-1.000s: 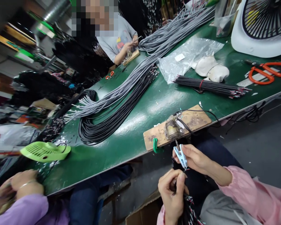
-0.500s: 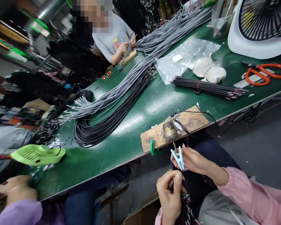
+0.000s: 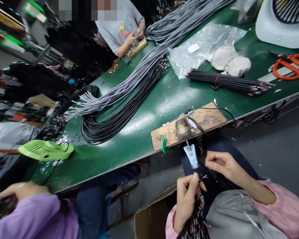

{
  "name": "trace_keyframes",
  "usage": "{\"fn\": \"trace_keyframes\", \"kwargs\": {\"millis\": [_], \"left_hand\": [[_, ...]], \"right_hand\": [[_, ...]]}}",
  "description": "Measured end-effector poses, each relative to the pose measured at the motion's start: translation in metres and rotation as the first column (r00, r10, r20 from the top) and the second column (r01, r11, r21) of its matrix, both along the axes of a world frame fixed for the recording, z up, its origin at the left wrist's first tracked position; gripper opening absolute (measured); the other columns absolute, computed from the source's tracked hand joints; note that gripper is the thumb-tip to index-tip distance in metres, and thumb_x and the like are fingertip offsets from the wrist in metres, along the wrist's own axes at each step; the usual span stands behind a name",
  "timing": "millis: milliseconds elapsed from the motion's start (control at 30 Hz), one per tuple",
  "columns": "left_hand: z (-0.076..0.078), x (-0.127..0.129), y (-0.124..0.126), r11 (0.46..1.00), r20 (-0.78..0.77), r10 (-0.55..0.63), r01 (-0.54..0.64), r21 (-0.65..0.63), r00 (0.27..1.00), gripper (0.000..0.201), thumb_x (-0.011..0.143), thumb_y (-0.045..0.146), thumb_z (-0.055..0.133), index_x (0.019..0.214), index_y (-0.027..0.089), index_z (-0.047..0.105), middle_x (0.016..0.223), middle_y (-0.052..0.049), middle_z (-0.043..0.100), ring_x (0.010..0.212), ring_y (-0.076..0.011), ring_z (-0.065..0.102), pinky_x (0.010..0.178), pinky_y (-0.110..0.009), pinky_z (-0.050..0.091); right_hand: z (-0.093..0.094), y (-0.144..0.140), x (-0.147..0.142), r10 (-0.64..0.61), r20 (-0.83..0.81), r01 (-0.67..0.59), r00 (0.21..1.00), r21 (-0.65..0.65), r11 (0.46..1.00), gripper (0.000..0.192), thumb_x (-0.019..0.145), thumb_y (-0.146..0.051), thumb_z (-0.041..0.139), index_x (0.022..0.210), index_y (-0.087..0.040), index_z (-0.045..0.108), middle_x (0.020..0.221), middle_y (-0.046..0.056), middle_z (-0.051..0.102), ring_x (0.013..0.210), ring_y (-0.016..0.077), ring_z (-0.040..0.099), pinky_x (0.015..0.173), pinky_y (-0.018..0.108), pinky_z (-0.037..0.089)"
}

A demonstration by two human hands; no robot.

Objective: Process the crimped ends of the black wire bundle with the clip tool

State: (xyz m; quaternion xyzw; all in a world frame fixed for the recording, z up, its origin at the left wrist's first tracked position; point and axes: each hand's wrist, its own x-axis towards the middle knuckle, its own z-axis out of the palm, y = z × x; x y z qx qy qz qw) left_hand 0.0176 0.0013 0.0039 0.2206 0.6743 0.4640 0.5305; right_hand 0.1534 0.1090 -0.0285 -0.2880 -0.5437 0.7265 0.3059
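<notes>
My left hand (image 3: 186, 196) is closed around a bundle of thin black wires (image 3: 198, 219) with red and white stripped ends, held over my lap. The wire tips stick out above its fingers. My right hand (image 3: 220, 164) hovers just right of those tips with its fingers curled together and nothing visible in them. A light-blue clip (image 3: 191, 156) hangs free under the table edge, left of my right hand. Above the clip, a wooden board (image 3: 209, 118) holding a grimy metal block (image 3: 181, 127) is fixed to the green table (image 3: 144, 132) by a green clamp (image 3: 164, 146).
On the table lie a tied black wire bundle (image 3: 229, 81), orange scissors (image 3: 286, 66), a white fan (image 3: 281, 26), a plastic bag (image 3: 201, 46), and long grey cables (image 3: 139, 78) and black cables (image 3: 107, 126). A co-worker's purple sleeve (image 3: 32, 215) is lower left, another person sits opposite, and a cardboard box (image 3: 151, 219) stands below.
My right hand has let go of the blue clip and moved right and down; the clip now hangs by itself. My left hand with the wire bundle stayed in place. The camera tilted down slightly.
</notes>
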Motion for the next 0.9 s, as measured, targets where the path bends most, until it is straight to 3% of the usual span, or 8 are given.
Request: {"fn": "trace_keyframes", "kwargs": {"millis": [100, 200, 267, 367, 500, 633, 800, 900], "left_hand": [[-0.007, 0.005, -0.001, 0.999, 0.108, -0.021, 0.026, -0.043, 0.994, 0.035, 0.074, 0.047, 0.062, 0.066, 0.013, 0.061, 0.049, 0.001, 0.052, 0.041, -0.0073, 0.04, 0.04, -0.019, 0.033], [-0.007, 0.006, 0.002, 0.996, 0.075, -0.092, 0.092, 0.003, 0.993, 0.018, 0.072, 0.031, 0.066, 0.07, 0.014, 0.063, 0.061, -0.001, 0.059, 0.056, -0.0117, 0.05, 0.055, -0.022, 0.042], [-0.005, 0.006, 0.005, 0.99, 0.012, -0.124, 0.122, 0.072, 0.992, 0.009, 0.069, 0.021, 0.067, 0.069, 0.014, 0.063, 0.067, -0.001, 0.06, 0.065, -0.0134, 0.053, 0.062, -0.023, 0.043], [-0.006, 0.006, 0.008, 0.984, -0.035, -0.068, 0.073, 0.161, 0.997, 0.012, 0.067, 0.019, 0.069, 0.065, 0.014, 0.058, 0.063, 0.002, 0.055, 0.06, -0.0107, 0.051, 0.056, -0.019, 0.042], [-0.016, 0.005, 0.0, 0.978, 0.158, 0.016, -0.048, 0.205, 0.987, 0.028, 0.072, 0.034, 0.067, 0.064, 0.018, 0.046, 0.043, 0.008, 0.043, 0.03, -0.006, 0.041, 0.031, -0.016, 0.029], [-0.028, 0.004, -0.01, 0.977, 0.252, 0.027, -0.079, 0.197, 0.967, 0.03, 0.076, 0.041, 0.063, 0.065, 0.019, 0.045, 0.033, 0.01, 0.039, 0.018, -0.005, 0.032, 0.024, -0.015, 0.022], [-0.023, 0.01, -0.012, 0.991, 0.096, 0.016, -0.029, 0.13, 0.995, 0.033, 0.074, 0.043, 0.064, 0.063, 0.015, 0.052, 0.036, 0.006, 0.044, 0.024, -0.0057, 0.038, 0.028, -0.016, 0.027], [-0.018, 0.012, -0.007, 0.997, -0.024, 0.026, -0.024, 0.071, 0.999, 0.032, 0.073, 0.042, 0.066, 0.063, 0.013, 0.058, 0.042, 0.005, 0.047, 0.033, -0.0061, 0.042, 0.034, -0.016, 0.031]], "right_hand": [[0.02, 0.0, -0.004, 0.079, 0.085, -0.099, 0.993, 0.264, 0.959, 0.015, 0.079, -0.029, 0.065, 0.074, -0.015, 0.066, 0.071, 0.003, 0.057, 0.071, 0.015, 0.05, 0.066, 0.027, 0.038], [0.035, -0.001, -0.013, 0.24, 0.176, -0.291, 0.955, 0.382, 0.877, 0.009, 0.073, -0.022, 0.07, 0.079, -0.016, 0.069, 0.077, 0.004, 0.062, 0.078, 0.0167, 0.053, 0.071, 0.028, 0.039], [0.038, -0.002, -0.018, 0.275, 0.215, -0.341, 0.937, 0.387, 0.857, 0.006, 0.071, -0.012, 0.068, 0.076, -0.015, 0.069, 0.076, 0.003, 0.061, 0.075, 0.0155, 0.053, 0.068, 0.026, 0.039], [0.032, -0.004, -0.02, 0.222, 0.197, -0.28, 0.955, 0.349, 0.894, 0.009, 0.071, -0.006, 0.063, 0.069, -0.014, 0.067, 0.07, 0.001, 0.059, 0.07, 0.0138, 0.052, 0.066, 0.025, 0.039], [0.011, -0.005, -0.016, 0.151, 0.123, -0.174, 0.981, 0.211, 0.962, 0.011, 0.074, -0.02, 0.066, 0.067, -0.013, 0.064, 0.065, 0.001, 0.055, 0.064, 0.0126, 0.048, 0.06, 0.025, 0.037], [0.005, -0.005, -0.011, 0.234, 0.015, -0.234, 0.972, 0.105, 0.967, 0.019, 0.08, -0.03, 0.062, 0.08, -0.012, 0.067, 0.074, 0.003, 0.058, 0.069, 0.0136, 0.052, 0.062, 0.025, 0.04], [0.018, -0.004, -0.009, 0.214, 0.09, -0.23, 0.973, 0.253, 0.94, 0.014, 0.083, -0.024, 0.059, 0.08, -0.013, 0.067, 0.074, 0.004, 0.061, 0.072, 0.0141, 0.053, 0.067, 0.026, 0.041], [0.018, -0.005, -0.009, 0.151, 0.142, -0.181, 0.978, 0.238, 0.954, 0.015, 0.085, -0.024, 0.056, 0.081, -0.013, 0.065, 0.074, 0.004, 0.06, 0.066, 0.0131, 0.052, 0.062, 0.025, 0.041]]}}
